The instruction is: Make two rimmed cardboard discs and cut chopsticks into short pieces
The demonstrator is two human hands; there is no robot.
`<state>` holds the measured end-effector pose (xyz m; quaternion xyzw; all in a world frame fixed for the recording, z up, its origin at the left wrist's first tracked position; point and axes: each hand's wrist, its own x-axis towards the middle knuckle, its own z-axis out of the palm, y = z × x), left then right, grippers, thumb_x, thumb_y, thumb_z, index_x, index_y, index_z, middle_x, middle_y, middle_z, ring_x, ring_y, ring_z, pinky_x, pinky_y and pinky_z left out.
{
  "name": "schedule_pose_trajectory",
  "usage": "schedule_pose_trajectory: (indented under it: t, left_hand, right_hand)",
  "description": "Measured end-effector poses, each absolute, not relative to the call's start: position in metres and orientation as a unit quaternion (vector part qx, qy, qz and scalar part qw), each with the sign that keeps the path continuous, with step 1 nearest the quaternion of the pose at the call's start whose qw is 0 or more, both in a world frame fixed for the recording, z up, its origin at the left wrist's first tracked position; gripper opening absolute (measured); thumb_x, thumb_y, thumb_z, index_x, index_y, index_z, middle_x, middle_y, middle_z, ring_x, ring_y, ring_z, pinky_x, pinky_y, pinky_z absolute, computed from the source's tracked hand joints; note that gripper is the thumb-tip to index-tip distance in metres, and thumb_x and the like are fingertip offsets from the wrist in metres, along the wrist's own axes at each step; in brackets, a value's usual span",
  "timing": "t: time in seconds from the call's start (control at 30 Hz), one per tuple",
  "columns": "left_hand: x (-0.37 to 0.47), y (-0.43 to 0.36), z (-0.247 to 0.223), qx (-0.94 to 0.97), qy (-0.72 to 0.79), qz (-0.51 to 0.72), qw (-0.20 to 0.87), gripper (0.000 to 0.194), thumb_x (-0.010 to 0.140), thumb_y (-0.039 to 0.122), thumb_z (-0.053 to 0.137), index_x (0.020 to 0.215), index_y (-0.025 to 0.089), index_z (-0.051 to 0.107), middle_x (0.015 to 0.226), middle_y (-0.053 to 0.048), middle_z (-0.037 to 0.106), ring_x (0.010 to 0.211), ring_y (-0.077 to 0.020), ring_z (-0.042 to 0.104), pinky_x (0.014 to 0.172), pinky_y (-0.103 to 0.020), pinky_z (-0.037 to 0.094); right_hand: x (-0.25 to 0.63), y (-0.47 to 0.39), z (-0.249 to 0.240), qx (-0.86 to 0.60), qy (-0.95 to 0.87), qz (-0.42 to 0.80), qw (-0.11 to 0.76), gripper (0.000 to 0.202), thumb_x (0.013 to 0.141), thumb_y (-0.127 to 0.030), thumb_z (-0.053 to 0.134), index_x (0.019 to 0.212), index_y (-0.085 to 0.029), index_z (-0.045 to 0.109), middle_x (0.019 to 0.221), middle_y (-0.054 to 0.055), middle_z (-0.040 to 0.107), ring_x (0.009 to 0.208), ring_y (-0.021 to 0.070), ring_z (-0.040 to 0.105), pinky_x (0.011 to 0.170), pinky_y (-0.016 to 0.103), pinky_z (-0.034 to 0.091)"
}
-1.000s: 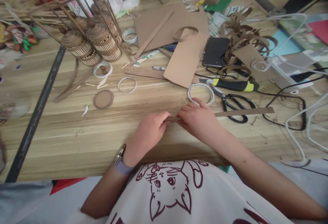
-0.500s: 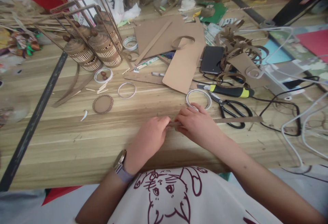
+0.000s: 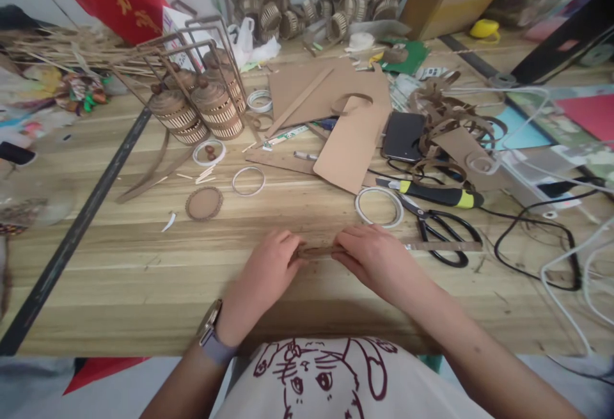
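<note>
Both hands grip a narrow brown cardboard strip [image 3: 319, 251] low over the near part of the table. My left hand [image 3: 268, 259] pinches its left end between thumb and fingers. My right hand [image 3: 371, 249] is closed round it further right, and the strip runs on past that hand across the black-handled scissors [image 3: 448, 233]. A white tape roll [image 3: 361, 215] lies just beyond my right hand. Beyond my left hand are a round cardboard disc with a scalloped edge [image 3: 204, 204] and a thin ring [image 3: 248, 181].
A utility knife [image 3: 439, 195], a phone [image 3: 403, 135] and a flat cardboard piece [image 3: 348, 147] lie farther back. Several small lidded barrels [image 3: 218, 109] stand in a frame at the left. Curled strips [image 3: 446, 112] and white cables [image 3: 542, 272] crowd the right.
My hands have drawn apart along the strip, my left going left, so a longer piece shows between them. The view has tilted up, showing more of the table's back.
</note>
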<state>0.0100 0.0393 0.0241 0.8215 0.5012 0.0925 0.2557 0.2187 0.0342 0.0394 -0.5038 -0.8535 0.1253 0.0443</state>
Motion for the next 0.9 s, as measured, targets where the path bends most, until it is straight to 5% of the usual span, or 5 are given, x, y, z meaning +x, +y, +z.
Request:
schedule_pose_trajectory:
  t: [0.2,0.63,0.9]
  left_hand:
    - [0.011,0.038,0.02,0.829,0.489,0.078,0.259,0.005,0.088,0.018,0.064,0.089,0.017,0.069,0.089,-0.006,0.067,0.091,-0.024,0.061,0.081,-0.038,0.05]
    - [0.013,0.038,0.013,0.837,0.48,0.093,0.244,0.017,0.093,0.014,0.055,0.087,0.016,0.071,0.087,-0.006,0.064,0.088,-0.021,0.059,0.079,-0.033,0.049]
    - [0.011,0.038,0.009,0.844,0.473,0.106,0.231,0.017,0.093,0.016,0.055,0.088,0.016,0.072,0.086,-0.005,0.064,0.087,-0.0208,0.058,0.078,-0.033,0.048]
  right_hand:
    - [0.221,0.037,0.039,-0.51,-0.844,0.164,0.039,0.004,0.088,-0.017,0.065,0.088,-0.02,0.066,0.082,0.002,0.072,0.084,0.0228,0.065,0.073,0.032,0.036]
    - [0.231,0.052,0.041,-0.514,-0.827,0.224,0.034,0.01,0.084,-0.017,0.064,0.074,-0.02,0.062,0.069,0.001,0.068,0.072,0.0201,0.063,0.065,0.027,0.037]
    - [0.235,0.056,0.037,-0.526,-0.784,0.322,0.074,0.005,0.084,-0.018,0.061,0.084,-0.019,0.066,0.078,0.003,0.073,0.072,0.0193,0.066,0.063,0.026,0.044]
